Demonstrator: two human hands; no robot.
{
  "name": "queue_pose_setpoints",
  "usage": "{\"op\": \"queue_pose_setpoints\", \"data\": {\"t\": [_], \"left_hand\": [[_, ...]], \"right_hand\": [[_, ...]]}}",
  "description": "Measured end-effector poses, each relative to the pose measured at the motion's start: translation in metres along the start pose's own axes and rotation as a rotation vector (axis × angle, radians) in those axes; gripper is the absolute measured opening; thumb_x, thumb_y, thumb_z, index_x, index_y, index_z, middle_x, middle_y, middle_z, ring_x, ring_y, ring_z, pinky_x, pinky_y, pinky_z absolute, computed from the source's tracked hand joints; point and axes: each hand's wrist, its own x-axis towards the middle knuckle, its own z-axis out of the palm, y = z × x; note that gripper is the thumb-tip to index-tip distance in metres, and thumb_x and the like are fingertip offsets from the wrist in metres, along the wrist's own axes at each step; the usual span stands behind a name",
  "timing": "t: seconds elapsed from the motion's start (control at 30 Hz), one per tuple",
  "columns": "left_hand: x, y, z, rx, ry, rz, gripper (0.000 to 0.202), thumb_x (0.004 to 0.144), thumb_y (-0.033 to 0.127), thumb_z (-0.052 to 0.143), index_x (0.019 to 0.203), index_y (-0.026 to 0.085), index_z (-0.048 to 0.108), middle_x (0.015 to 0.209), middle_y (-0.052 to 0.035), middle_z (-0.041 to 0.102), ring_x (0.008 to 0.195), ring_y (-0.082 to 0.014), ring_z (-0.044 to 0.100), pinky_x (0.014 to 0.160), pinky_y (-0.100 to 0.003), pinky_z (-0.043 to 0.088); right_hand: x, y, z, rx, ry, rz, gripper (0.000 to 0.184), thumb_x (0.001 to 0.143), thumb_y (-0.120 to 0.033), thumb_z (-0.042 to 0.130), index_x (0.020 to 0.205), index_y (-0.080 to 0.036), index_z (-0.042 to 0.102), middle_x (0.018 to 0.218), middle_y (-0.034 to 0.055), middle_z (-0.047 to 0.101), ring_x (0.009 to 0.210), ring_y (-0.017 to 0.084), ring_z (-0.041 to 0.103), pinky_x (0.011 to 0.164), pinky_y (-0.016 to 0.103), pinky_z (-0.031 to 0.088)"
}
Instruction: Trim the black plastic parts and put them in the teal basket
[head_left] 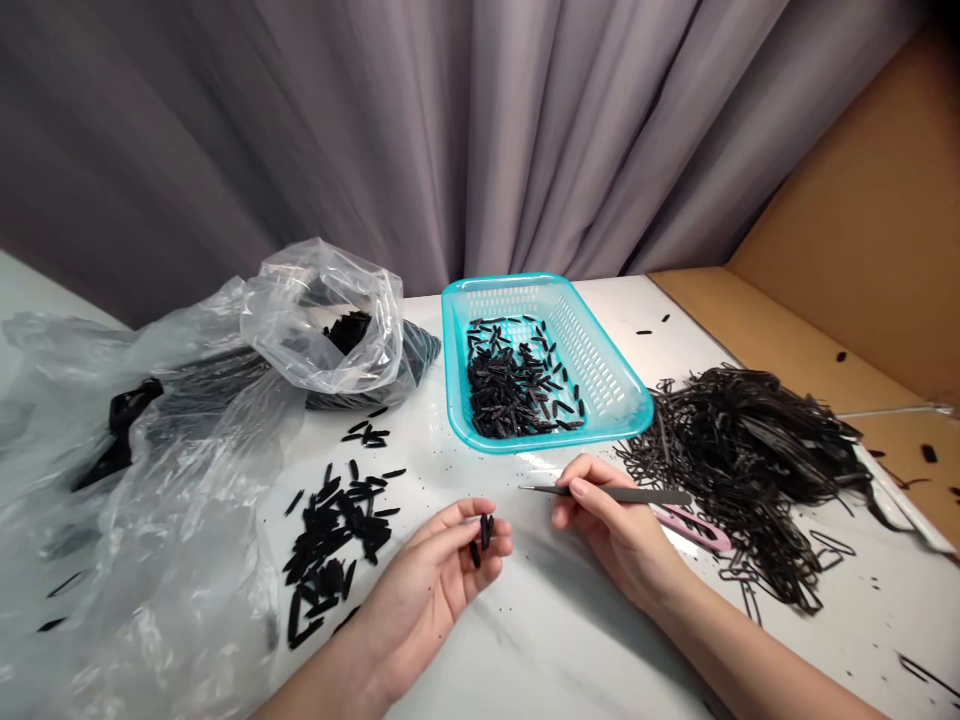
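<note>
My left hand (427, 575) is above the table, palm turned up, with its fingers curled around small black oblong pieces (487, 531). My right hand (611, 525) pinches a pair of dark tweezers (649, 495); their thin tips point left, apart from the left hand. Beneath the right hand lies a pink looped handle (697, 528), partly hidden. Left of my left hand, a loose pile of similar black pieces (330, 535) is spread on the table. Beyond both hands, a blue plastic basket (611, 375) holds many small black pieces.
A clear plastic bag (322, 270) with black pieces inside stands open at the back left, and more crumpled plastic (172, 560) covers the left side. On the right lies a tangled heap of black strips and loops (757, 440). Brown cardboard (847, 240) borders the right edge.
</note>
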Motion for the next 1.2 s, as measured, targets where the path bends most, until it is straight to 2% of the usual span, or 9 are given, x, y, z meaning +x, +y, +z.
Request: {"op": "queue_pose_setpoints", "data": {"t": [0.17, 0.33, 0.43, 0.57, 0.67, 0.73, 0.83, 1.0, 1.2], "left_hand": [[0.001, -0.001, 0.001, -0.037, 0.035, 0.028, 0.022, 0.085, 0.007, 0.047, 0.106, 0.009, 0.054, 0.103, -0.0160, 0.062, 0.087, -0.0153, 0.062, 0.078, -0.024, 0.049], [0.001, -0.001, 0.001, 0.109, 0.014, 0.083, 0.020, 0.084, 0.010, 0.053, 0.104, 0.012, 0.054, 0.108, -0.0126, 0.063, 0.096, -0.0167, 0.060, 0.086, -0.024, 0.046], [0.002, -0.003, -0.001, 0.189, -0.004, 0.133, 0.019, 0.083, 0.009, 0.054, 0.102, 0.014, 0.056, 0.101, -0.0080, 0.065, 0.099, -0.0172, 0.059, 0.088, -0.023, 0.044], [0.004, -0.004, -0.004, 0.250, -0.003, 0.178, 0.014, 0.083, 0.012, 0.056, 0.096, 0.016, 0.056, 0.091, -0.0047, 0.066, 0.097, -0.0168, 0.061, 0.085, -0.023, 0.044], [0.005, -0.005, -0.005, 0.193, -0.026, 0.156, 0.006, 0.083, 0.013, 0.055, 0.085, 0.018, 0.053, 0.086, -0.0026, 0.065, 0.093, -0.0163, 0.062, 0.084, -0.024, 0.044], [0.005, -0.004, -0.006, 0.145, -0.049, 0.145, 0.008, 0.084, 0.012, 0.053, 0.078, 0.017, 0.051, 0.085, -0.0021, 0.064, 0.091, -0.0159, 0.062, 0.084, -0.025, 0.043], [0.004, -0.003, -0.006, 0.107, -0.061, 0.136, 0.006, 0.084, 0.013, 0.051, 0.080, 0.016, 0.054, 0.085, -0.0031, 0.063, 0.087, -0.0161, 0.062, 0.080, -0.026, 0.045], [0.004, -0.003, -0.006, 0.156, -0.048, 0.170, 0.005, 0.082, 0.011, 0.056, 0.083, 0.016, 0.057, 0.088, -0.0034, 0.063, 0.076, -0.0107, 0.058, 0.063, -0.019, 0.042], [0.005, -0.002, -0.006, 0.193, -0.043, 0.190, 0.008, 0.079, 0.009, 0.060, 0.083, 0.016, 0.060, 0.096, -0.0041, 0.066, 0.074, -0.0074, 0.056, 0.069, -0.017, 0.040]], "right_hand": [[0.001, -0.001, 0.000, 0.016, -0.011, -0.009, 0.013, 0.082, -0.028, 0.060, 0.076, -0.016, 0.057, 0.060, -0.0013, 0.060, 0.058, 0.008, 0.056, 0.057, 0.016, 0.040], [-0.002, 0.000, 0.000, -0.023, -0.074, -0.042, 0.012, 0.080, -0.028, 0.063, 0.082, -0.019, 0.055, 0.069, -0.0017, 0.063, 0.066, 0.009, 0.063, 0.064, 0.017, 0.047], [-0.006, 0.000, 0.001, -0.108, -0.116, -0.069, 0.012, 0.080, -0.026, 0.063, 0.084, -0.020, 0.053, 0.073, -0.0003, 0.066, 0.072, 0.011, 0.065, 0.068, 0.019, 0.048], [-0.009, -0.003, 0.003, -0.212, -0.134, -0.095, 0.011, 0.080, -0.024, 0.062, 0.085, -0.021, 0.053, 0.077, 0.0004, 0.065, 0.075, 0.012, 0.065, 0.068, 0.019, 0.049], [-0.009, -0.005, 0.003, -0.234, -0.131, -0.086, 0.010, 0.081, -0.024, 0.062, 0.085, -0.021, 0.053, 0.078, 0.0004, 0.064, 0.076, 0.013, 0.065, 0.068, 0.021, 0.049], [-0.009, -0.006, 0.004, -0.246, -0.122, -0.085, 0.010, 0.080, -0.025, 0.061, 0.084, -0.021, 0.052, 0.078, 0.0013, 0.064, 0.076, 0.014, 0.065, 0.069, 0.023, 0.050], [-0.009, -0.006, 0.004, -0.258, -0.120, -0.086, 0.011, 0.080, -0.026, 0.061, 0.084, -0.021, 0.052, 0.078, 0.0027, 0.064, 0.075, 0.016, 0.064, 0.069, 0.027, 0.050], [-0.010, -0.005, 0.003, -0.261, -0.125, -0.096, 0.009, 0.081, -0.026, 0.061, 0.086, -0.022, 0.054, 0.078, 0.0021, 0.065, 0.075, 0.016, 0.064, 0.069, 0.026, 0.050], [-0.011, -0.005, 0.001, -0.360, -0.140, -0.141, 0.007, 0.077, -0.022, 0.064, 0.084, -0.024, 0.061, 0.077, 0.0004, 0.064, 0.071, 0.013, 0.062, 0.062, 0.022, 0.048]]}}
